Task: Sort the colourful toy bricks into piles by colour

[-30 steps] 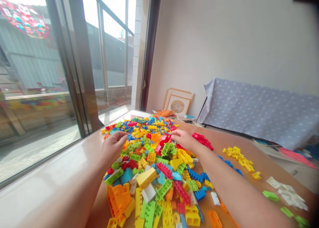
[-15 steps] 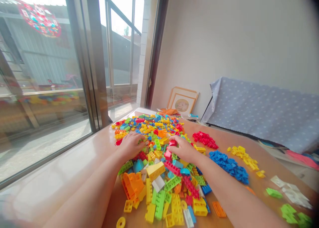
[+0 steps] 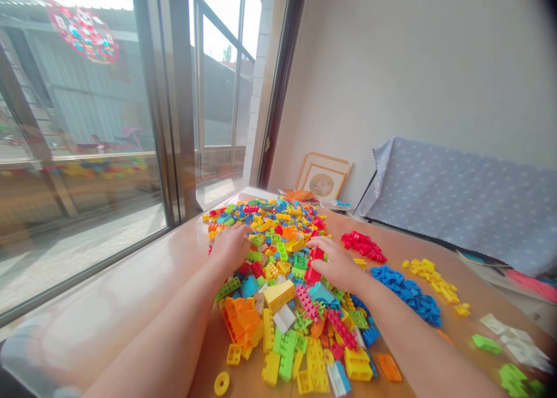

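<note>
Clock positions are taken from the middle of the pile of mixed, multicoloured plastic building bricks [image 3: 278, 298]. At 3 o'clock, within that pile, a red rectangular plastic block [image 3: 311, 275] is seen in the grip of the right hand [image 3: 333, 263]: thumb and fingers are parted around it, but whether it is clamped or merely touched cannot be told. At 10 o'clock the left hand [image 3: 230, 248] is held over the pile's edge with fingers bent downward; its fingertips are hidden, so whether its grip is apart or together cannot be told.

The pile is borne by a brown, glossy table [image 3: 331, 219]. Beyond the right forearm, a heap of small red bricks [image 3: 364, 246] is placed at 2 o'clock, a heap of blue bricks [image 3: 409, 296] at 3 o'clock, and yellow bricks [image 3: 435, 280] farther out. Bright green pieces [image 3: 486, 344] and flat white pieces [image 3: 517, 341] are spread toward 4 o'clock. A yellow plastic ring [image 3: 221, 383] is seen at 7 o'clock.

Glazed metal-framed windows [image 3: 172, 114] are seen at 10 o'clock, wood-coloured picture frames [image 3: 324, 180] at 1 o'clock, and a pale blue spotted cloth [image 3: 461, 203] at 2 o'clock.

Both forearms and the cloth are cut off by the view's edges; the farthest bricks are too small to be told apart.
</note>
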Demonstrator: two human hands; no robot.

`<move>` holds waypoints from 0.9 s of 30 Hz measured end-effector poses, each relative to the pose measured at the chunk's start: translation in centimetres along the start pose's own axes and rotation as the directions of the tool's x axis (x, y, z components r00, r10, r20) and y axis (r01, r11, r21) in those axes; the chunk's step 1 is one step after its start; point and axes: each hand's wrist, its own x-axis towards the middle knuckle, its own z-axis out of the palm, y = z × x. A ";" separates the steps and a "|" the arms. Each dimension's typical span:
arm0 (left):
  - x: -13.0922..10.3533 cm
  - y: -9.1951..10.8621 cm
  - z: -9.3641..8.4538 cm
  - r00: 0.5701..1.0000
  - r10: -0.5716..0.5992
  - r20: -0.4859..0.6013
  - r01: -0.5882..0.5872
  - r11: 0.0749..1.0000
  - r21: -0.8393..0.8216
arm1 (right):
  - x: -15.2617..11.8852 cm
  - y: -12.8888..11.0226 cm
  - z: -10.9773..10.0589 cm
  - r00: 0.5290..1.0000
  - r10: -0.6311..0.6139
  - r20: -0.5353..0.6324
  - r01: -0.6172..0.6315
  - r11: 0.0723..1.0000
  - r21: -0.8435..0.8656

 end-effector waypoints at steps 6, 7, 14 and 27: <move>-0.8 1.6 -0.5 0.956 0.283 0.078 -0.266 0.948 -0.176 | 2.5 -4.2 2.3 0.995 -0.104 0.001 0.104 0.994 -0.030; -1.0 1.7 -0.4 0.944 0.313 0.103 -0.291 0.938 -0.188 | 3.0 -4.8 2.8 0.992 -0.123 0.030 0.125 0.991 -0.043; -1.1 1.2 0.0 0.950 0.277 0.142 -0.256 0.954 -0.154 | 4.3 -6.2 4.2 0.942 -0.131 0.311 0.183 0.972 -0.146; -0.3 0.4 0.4 0.969 0.237 0.071 -0.226 0.964 -0.144 | 0.9 -2.9 2.2 0.983 -0.081 0.163 0.117 0.968 -0.223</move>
